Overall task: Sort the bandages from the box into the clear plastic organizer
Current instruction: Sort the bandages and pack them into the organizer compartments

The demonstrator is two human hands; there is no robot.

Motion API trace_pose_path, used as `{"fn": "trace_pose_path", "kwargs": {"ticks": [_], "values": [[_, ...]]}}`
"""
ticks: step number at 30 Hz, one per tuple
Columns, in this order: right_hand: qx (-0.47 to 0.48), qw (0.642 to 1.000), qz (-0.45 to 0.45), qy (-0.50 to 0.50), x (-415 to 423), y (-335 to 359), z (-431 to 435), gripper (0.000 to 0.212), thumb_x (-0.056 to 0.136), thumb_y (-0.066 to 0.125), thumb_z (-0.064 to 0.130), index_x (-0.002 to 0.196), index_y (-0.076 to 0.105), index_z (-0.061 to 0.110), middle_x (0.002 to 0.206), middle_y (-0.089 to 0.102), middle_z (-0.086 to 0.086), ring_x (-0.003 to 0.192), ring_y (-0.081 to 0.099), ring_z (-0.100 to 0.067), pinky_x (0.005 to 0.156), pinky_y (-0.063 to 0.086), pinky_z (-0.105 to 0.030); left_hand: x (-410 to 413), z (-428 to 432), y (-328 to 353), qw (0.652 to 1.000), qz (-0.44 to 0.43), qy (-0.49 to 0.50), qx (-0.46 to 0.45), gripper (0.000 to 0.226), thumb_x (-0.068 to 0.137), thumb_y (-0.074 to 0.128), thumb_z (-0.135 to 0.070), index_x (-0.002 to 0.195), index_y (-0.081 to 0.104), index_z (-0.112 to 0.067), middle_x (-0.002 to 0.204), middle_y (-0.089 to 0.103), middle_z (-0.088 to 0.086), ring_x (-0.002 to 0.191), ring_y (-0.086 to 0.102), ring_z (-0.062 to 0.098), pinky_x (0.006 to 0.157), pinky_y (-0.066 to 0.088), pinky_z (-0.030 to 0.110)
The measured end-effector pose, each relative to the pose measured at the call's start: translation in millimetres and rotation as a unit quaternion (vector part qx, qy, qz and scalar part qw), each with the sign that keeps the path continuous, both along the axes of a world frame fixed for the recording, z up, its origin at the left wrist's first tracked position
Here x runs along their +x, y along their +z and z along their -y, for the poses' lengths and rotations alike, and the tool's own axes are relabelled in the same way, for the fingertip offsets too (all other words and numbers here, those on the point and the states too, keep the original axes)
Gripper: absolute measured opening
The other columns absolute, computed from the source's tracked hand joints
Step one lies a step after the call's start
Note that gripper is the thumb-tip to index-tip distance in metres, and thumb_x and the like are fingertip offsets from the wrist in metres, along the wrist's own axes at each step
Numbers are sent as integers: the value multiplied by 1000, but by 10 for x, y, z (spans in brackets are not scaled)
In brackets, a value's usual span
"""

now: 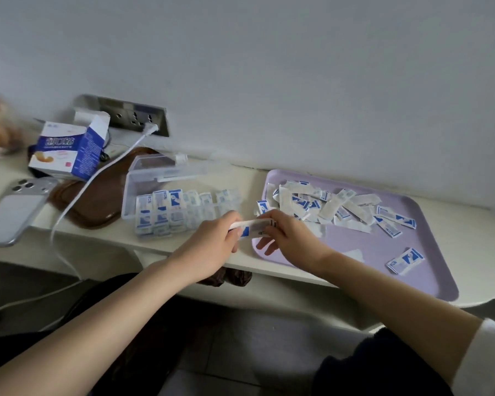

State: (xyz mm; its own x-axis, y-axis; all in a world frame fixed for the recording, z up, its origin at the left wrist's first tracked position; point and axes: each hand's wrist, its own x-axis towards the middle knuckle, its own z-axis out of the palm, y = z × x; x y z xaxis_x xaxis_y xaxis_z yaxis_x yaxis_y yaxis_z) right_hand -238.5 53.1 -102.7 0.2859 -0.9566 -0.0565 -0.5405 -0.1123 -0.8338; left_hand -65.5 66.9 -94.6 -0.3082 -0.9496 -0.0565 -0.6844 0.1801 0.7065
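Observation:
A small stack of blue-and-white wrapped bandages (253,226) is held flat between both hands above the table's front edge. My left hand (216,241) pinches its left end and my right hand (287,235) grips its right end. The clear plastic organizer (143,178) stands just left of the hands with its lid up; several of its compartments hold upright bandages. A loose pile of bandages (326,205) lies on the lilac tray (429,270) to the right. The open blue-and-white bandage box (69,151) sits at the back left.
A phone (12,212) lies at the far left by a brown tray (97,201). A white charging cable (103,170) runs from the wall socket (139,118) over the table edge. Two single bandages (405,260) lie apart on the lilac tray's near side.

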Motion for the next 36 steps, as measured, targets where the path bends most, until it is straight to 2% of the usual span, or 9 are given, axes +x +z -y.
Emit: {"fn": "trace_pose_path", "kwargs": {"ticks": [3,7,13,17,21,26,30,32,36], "values": [[-47,997,-61,24,219,-20,-28,29,96,30,-5,120,43,5,94,57,-4,66,56,-7,66,50,-23,141,-22,50,1000,27,-5,1,15,101,37,-22,90,46,-24,81,62,-1,50,42,8,48,31,19],[-92,982,-144,79,407,-3,-44,22,98,33,2,115,46,8,73,49,11,58,48,-3,59,39,-13,398,-19,105,998,56,-1,-14,17,100,39,-22,87,48,-22,79,60,-1,59,48,10,54,33,24],[-113,945,-264,155,579,54,-86,24,100,35,30,102,48,10,77,60,-6,73,58,-30,68,46,-39,688,-33,70,995,91,1,-32,12,99,42,-17,93,53,-19,88,58,4,78,54,19,69,43,37],[-109,955,-234,144,604,-4,-29,23,98,43,32,95,56,14,63,52,10,66,57,-20,67,46,-36,793,-45,69,999,44,2,-24,17,99,44,-15,103,60,-18,81,57,4,66,50,9,66,43,31],[-188,950,-215,125,646,-51,51,41,94,36,45,88,60,12,81,53,7,69,52,-14,65,45,-32,891,59,147,998,33,6,-50,29,96,43,-5,105,63,-23,61,42,-11,53,45,-9,54,34,17],[-305,934,-161,89,978,117,164,33,93,39,29,91,63,8,82,59,0,75,45,-9,68,36,-16,1044,197,198,994,30,41,-97,31,92,45,-1,90,51,-32,69,49,-4,60,52,14,56,43,35],[-198,968,-118,99,1244,304,245,19,97,47,21,106,63,16,85,69,3,76,62,-6,72,45,-16,1138,244,255,988,22,74,-135,19,93,48,-5,91,47,-24,71,53,-6,61,54,14,55,46,38],[-168,972,-132,95,1353,367,299,16,97,47,20,99,63,15,82,69,2,72,64,-3,72,47,-19,1180,246,300,981,39,95,-165,11,94,48,-9,98,48,-20,70,53,-7,60,51,15,49,36,31],[-131,981,-142,35,1528,447,478,17,96,47,17,84,59,18,75,67,2,62,60,-6,62,46,-17,1290,255,331,959,101,167,-208,8,97,46,-19,105,43,-21,98,53,-5,95,52,21,72,27,30]]}}
